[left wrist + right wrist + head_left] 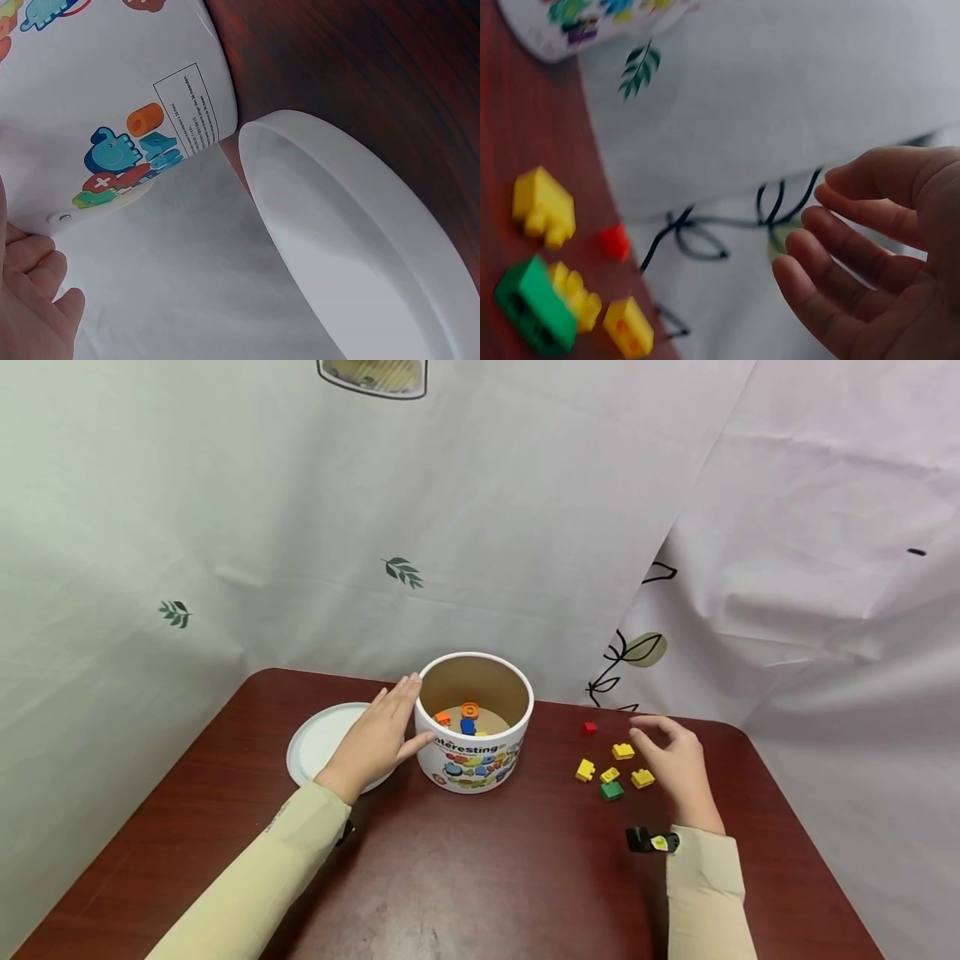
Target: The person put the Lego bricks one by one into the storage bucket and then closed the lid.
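Two forearms in pale beige sleeves point(705, 881) reach over the dark red-brown wood-grained table point(465, 868), the right one wearing one black wrist device point(651, 841). One right hand point(675, 764) hangs in the air just beside the loose bricks, fingers softly bent, thumb and forefinger tips near each other; nothing shows in its grasp. Near it lie one green plastic building brick point(612, 791) and four yellow plastic building bricks point(585, 770), loosely grouped. One left hand point(375, 739) stretches forward with fingers nearly straight and thumb spread, touching the left side of one white round printed bucket point(468, 768) without closing round it. One white round lid point(318, 739) lies left of the bucket, partly hidden by that hand. The bucket stands upright and uncovered; visible inside are two orange pieces point(470, 710), one blue piece point(468, 727) and a bit of yellow. Farther right sits one small red brick point(590, 727). Behind everything hangs pale cloth point(480, 527) printed with leaves.
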`<state>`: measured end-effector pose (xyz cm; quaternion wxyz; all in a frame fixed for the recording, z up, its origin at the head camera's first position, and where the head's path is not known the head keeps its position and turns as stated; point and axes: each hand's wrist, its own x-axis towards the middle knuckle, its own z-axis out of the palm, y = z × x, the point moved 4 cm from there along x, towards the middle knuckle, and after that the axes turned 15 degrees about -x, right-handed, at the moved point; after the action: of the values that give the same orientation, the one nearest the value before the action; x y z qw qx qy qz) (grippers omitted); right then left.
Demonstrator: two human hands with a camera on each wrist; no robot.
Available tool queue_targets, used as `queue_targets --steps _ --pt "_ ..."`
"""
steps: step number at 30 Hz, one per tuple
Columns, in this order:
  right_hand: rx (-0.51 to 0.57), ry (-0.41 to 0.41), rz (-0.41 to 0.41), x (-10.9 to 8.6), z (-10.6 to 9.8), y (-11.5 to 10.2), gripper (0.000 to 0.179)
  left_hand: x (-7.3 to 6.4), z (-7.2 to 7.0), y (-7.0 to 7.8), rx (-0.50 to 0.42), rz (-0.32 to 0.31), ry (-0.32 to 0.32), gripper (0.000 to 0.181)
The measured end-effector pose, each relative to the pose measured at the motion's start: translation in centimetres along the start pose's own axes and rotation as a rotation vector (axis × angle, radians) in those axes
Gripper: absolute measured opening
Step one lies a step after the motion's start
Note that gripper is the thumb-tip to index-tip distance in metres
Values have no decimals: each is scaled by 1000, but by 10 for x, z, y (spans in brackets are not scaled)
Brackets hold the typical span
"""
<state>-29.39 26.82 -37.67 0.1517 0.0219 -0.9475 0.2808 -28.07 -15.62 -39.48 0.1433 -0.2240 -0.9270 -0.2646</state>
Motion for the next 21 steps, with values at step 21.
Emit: queue_targets --steps 21 --pt "-176 -311 187 -8 24 63 48 -1 -3 5 -7 -8 -3 89"
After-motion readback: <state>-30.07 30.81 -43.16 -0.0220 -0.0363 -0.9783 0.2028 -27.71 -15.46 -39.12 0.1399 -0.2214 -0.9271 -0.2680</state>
